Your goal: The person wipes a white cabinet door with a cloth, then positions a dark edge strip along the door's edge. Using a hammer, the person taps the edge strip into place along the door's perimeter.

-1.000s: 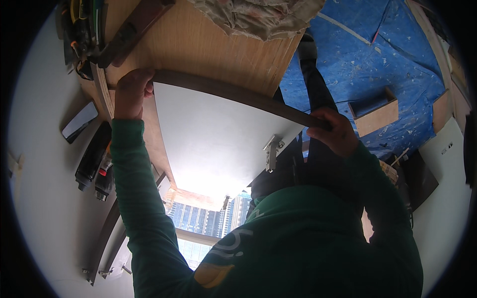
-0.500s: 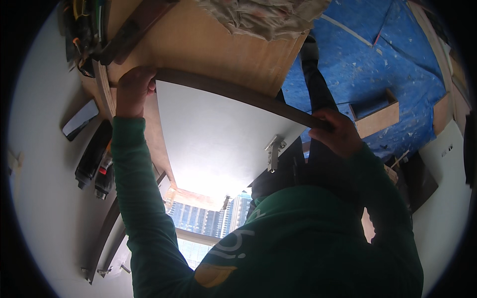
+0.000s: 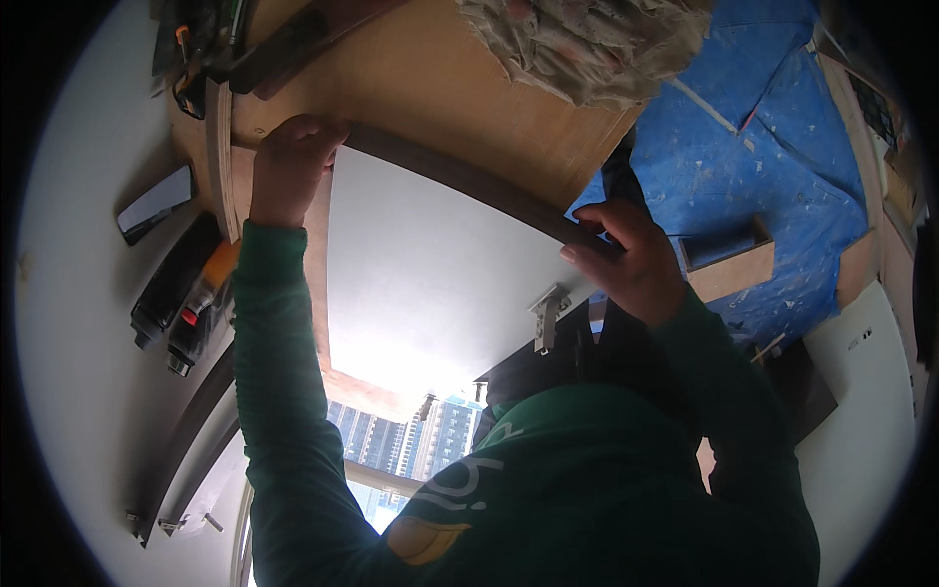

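Observation:
A white cabinet door [image 3: 421,254] with a dark brown edge lies tilted in front of me, its white face toward my body. My left hand [image 3: 293,171] is closed round its far left corner. At the far right corner, my right hand [image 3: 636,262] grips the dark edge, thumb on the near side and fingers over the far side. A metal hinge [image 3: 548,318] sticks out from the white face near the right side, below my right hand. The underside of the door is hidden.
Beyond the door are a wooden board [image 3: 460,98] and a crumpled cloth [image 3: 597,49]. A blue sheet [image 3: 734,166] covers the floor at right, with a wooden box [image 3: 729,271] on it. At left lie a phone [image 3: 156,203], black tools [image 3: 176,284] and dark-edged panels [image 3: 186,460] with hinges.
My right hand has shifted left and its fingers have loosened and spread somewhat along the edge. The view has moved slightly, and the door shows a little lower at its near side.

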A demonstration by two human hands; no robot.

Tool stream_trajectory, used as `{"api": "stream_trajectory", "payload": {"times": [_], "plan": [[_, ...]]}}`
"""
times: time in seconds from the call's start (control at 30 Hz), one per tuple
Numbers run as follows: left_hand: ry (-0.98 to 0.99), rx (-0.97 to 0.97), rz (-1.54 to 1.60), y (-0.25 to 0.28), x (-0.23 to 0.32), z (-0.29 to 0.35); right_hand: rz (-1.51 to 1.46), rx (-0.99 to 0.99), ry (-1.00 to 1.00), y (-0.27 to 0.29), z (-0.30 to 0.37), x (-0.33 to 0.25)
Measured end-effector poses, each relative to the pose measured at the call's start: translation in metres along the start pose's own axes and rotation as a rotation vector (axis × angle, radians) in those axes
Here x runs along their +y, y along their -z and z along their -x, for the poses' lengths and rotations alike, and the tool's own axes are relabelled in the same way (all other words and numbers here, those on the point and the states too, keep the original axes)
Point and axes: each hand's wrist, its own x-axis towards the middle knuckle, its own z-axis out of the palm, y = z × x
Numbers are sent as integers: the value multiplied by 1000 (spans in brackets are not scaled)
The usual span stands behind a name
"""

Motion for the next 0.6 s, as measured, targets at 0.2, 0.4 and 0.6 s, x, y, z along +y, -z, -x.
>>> {"api": "stream_trajectory", "payload": {"times": [0.2, 0.4, 0.6], "plan": [[-139, 41, -60, -3, -14, 1, 12, 20, 36, -13, -3, 3], [-121, 64, -76, -5, -10, 4, -18, 5, -24, -16, -2, -2], [-328, 141, -103, -13, -39, -7, 51, 18, 22, -18, 0, -1]]}}
